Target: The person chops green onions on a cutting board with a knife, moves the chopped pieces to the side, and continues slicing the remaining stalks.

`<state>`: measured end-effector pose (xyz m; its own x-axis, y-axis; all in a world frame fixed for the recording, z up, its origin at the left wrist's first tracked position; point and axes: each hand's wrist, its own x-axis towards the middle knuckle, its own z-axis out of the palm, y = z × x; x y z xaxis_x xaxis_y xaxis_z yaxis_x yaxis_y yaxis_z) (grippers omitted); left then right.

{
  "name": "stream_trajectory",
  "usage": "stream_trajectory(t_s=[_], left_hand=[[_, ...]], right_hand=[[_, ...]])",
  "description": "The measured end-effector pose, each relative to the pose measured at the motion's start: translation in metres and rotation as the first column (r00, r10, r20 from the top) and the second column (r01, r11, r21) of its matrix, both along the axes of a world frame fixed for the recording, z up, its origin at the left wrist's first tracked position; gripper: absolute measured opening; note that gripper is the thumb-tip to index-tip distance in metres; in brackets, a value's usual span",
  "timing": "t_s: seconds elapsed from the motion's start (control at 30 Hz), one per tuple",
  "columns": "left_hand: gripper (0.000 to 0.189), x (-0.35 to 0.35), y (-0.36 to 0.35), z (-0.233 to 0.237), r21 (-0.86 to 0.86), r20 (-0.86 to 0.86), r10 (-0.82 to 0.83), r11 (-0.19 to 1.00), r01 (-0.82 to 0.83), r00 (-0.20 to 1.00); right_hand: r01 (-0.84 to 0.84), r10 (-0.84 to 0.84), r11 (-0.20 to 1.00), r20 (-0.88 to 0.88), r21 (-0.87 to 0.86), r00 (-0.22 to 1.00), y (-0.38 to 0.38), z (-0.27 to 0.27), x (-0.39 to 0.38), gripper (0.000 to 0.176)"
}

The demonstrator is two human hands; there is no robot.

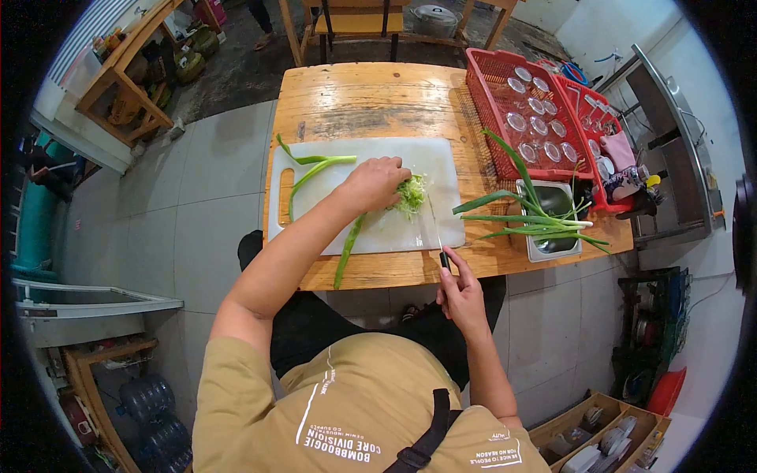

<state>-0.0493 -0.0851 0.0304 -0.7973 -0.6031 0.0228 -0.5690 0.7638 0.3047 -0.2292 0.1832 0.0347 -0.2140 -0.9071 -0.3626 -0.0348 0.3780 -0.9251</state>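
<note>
My left hand [374, 185] is closed over green onion at the middle of the white cutting board [394, 154]. Beside its fingertips lies a small pile of finely sliced green onion [412, 195]. A long green leaf [348, 252] comes out below my left wrist and hangs past the board's near edge. Another green onion piece [319, 162] rests on the board's left part. My right hand [459, 285] grips the black handle of a knife [445, 258], whose blade points away over the board, just right of the sliced pile.
Whole green onions [544, 221] lie across a metal container [552, 251] at the table's right. Behind it stand red baskets [493, 118] with glasses. The wooden table [371, 94] extends beyond the board. A chair [359, 22] is at the far side.
</note>
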Motion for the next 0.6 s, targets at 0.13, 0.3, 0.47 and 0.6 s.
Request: stream_trajectory(t_s=[0.13,0.3,0.47,0.6], left_hand=[[0.034,-0.007,-0.001,-0.002,0.089,-0.014,0.043,0.995,-0.042,0.999],[0.030,-0.002,-0.003,0.011,0.132,-0.111,0.016,0.991,-0.001,0.994],[0.036,0.009,0.000,0.014,0.157,-0.134,0.038,0.987,-0.017,0.990],[0.040,0.017,0.008,0.012,0.111,-0.228,0.065,0.993,-0.040,0.971]], right_hand=[[0.008,-0.008,1.000,-0.003,-0.014,1.000,0.000,-0.002,0.000,0.052],[0.023,-0.024,1.000,0.053,0.012,0.998,0.000,-0.002,-0.003,0.052],[0.032,-0.032,0.999,0.134,0.004,0.990,-0.005,-0.010,-0.005,0.051],[0.029,-0.029,1.000,0.103,0.000,0.994,-0.020,-0.015,-0.006,0.051]])
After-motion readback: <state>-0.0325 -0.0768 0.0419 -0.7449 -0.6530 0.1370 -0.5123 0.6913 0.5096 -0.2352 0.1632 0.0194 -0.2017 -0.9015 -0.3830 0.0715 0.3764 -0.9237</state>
